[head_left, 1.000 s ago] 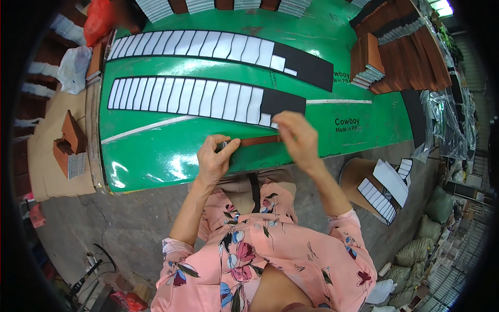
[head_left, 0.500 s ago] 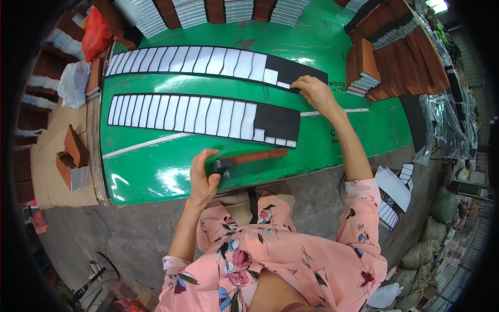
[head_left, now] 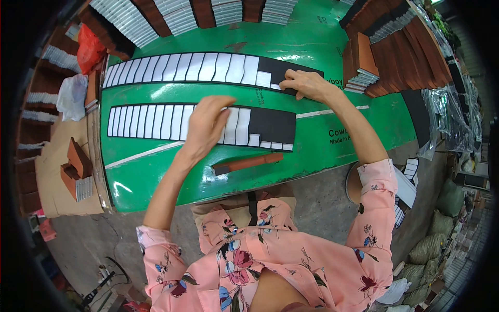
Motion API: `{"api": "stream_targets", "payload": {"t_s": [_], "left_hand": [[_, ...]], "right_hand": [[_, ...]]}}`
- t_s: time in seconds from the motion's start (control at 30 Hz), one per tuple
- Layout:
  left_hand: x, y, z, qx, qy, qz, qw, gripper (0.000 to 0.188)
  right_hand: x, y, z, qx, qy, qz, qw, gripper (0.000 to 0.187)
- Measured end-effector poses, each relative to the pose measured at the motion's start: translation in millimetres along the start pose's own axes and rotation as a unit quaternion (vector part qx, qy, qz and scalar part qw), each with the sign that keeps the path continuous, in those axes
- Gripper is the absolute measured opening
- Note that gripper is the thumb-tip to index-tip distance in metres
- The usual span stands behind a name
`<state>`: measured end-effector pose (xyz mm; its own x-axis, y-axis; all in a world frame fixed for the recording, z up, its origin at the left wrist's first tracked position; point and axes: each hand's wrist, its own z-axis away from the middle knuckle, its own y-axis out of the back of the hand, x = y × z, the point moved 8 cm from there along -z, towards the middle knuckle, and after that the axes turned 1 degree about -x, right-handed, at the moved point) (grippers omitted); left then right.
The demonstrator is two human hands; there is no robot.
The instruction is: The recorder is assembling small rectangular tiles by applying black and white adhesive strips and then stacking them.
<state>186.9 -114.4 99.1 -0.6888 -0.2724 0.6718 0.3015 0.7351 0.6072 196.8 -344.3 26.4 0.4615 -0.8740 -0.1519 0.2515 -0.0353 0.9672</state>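
Note:
Two long rows of overlapping black-edged white pieces lie on the green table, each with a wide black part at its right. My right hand (head_left: pixel 305 85) reaches the right end of the far row (head_left: pixel 200 67), fingers bent, fingertips down by a small white piece; what they pinch, if anything, is hidden. Over the near row (head_left: pixel 150 122) hovers my left hand (head_left: pixel 208 122), slightly blurred, its thumb apart from its fingers and nothing seen in it. It covers part of that row. A narrow brown bar (head_left: pixel 254 161) with a dark left end lies closer to me.
Brown and silver-edged stacks (head_left: pixel 400 62) line the table's right side, and more stacks (head_left: pixel 179 20) stand along the back. At left are a red bag (head_left: pixel 92 49), a clear bag (head_left: pixel 71 98) and a brown folded piece (head_left: pixel 78 158) on cardboard. A round stool (head_left: pixel 354 183) stands at right.
My left hand has risen from beside the brown bar to above the near row. My right hand has shifted slightly left along the far row. The view has moved a little.

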Motion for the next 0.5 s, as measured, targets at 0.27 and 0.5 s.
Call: {"api": "stream_targets", "payload": {"t_s": [0.27,0.5], "left_hand": [[-19,-110,-61,-0.181,-0.109,-0.168,0.963,0.035],[-31,-132,-59,-0.241,-0.083,-0.260,0.931,0.040]], "right_hand": [[0,2,-10,-0.018,0.024,-0.046,0.998,0.039],[8,-1,-12,-0.034,0.005,-0.056,0.998,0.038]]}}
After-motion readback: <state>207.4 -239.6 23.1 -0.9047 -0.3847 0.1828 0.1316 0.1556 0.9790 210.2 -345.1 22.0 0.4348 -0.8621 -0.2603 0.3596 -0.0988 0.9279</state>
